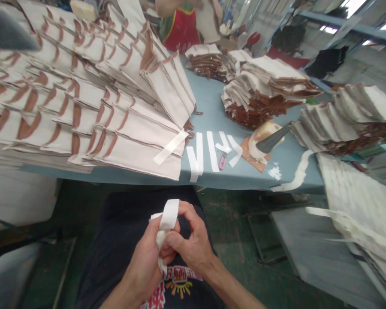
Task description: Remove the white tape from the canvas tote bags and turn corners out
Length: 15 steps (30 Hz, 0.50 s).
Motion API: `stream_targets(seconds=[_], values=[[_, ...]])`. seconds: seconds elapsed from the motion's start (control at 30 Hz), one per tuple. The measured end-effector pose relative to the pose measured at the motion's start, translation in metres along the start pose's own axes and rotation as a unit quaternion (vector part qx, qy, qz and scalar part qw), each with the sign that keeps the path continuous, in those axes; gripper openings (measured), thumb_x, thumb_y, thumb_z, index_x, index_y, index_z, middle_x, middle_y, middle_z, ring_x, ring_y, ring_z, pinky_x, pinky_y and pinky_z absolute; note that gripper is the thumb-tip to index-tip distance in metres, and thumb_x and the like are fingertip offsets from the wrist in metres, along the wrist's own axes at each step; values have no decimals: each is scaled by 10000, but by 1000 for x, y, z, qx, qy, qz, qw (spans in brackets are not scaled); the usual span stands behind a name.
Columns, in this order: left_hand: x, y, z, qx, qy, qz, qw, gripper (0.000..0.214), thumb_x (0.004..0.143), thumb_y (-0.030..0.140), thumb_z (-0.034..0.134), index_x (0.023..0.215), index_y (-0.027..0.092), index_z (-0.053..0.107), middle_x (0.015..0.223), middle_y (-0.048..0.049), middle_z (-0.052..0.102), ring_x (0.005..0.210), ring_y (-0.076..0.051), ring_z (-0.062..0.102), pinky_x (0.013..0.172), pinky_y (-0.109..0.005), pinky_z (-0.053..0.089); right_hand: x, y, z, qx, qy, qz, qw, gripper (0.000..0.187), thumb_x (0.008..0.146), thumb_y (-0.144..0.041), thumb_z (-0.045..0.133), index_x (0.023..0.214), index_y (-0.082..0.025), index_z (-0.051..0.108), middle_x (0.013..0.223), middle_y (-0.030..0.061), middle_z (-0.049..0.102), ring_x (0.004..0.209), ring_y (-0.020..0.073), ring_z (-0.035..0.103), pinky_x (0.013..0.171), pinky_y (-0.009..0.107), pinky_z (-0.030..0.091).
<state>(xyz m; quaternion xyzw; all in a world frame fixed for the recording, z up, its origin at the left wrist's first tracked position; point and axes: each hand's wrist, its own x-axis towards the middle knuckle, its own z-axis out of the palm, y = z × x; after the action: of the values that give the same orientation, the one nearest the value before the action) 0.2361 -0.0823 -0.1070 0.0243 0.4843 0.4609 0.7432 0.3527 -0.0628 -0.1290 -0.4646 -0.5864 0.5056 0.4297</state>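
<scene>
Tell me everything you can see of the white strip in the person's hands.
The strip is white, flat and ribbon-like, perhaps paper or cloth. It is bent, its broad part curving up between the left hand and the right hand, which both hold it, in front of the dark clothing. Further white material shows lower, among the fingers; whether it is the same piece, I cannot tell.

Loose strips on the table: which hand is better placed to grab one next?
Probably the right hand: it is nearer most of the loose strips than the left hand. Both hold the white band, though.
</scene>
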Motion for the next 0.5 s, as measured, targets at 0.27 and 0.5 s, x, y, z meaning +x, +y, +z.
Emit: stream_targets(seconds=[0.27, 0.5], values=[[-1, -16, -14, 140, -19, 96, 985, 723, 805, 882, 658, 571, 206, 550, 505, 73, 329, 497, -98, 227, 482, -247, 197, 5, -11, -1, 1, 79, -13, 997, 129, 986, -307, 650, 962, -206, 727, 930, 61, 778, 821, 206, 699, 790, 332, 575], [-26, -26, -30, 319, -17, 197, 927, 343, 879, 570, 783, 725, 267, 827, 650, -28, 614, 663, -241, 527, 671, -311, 457, 45, -46, -24, 106, 105, -10, 989, 292, 1008, -476, 657, 885, -213, 626, 743, 8, 714, 607, 140, 606, 618, 265, 527]])
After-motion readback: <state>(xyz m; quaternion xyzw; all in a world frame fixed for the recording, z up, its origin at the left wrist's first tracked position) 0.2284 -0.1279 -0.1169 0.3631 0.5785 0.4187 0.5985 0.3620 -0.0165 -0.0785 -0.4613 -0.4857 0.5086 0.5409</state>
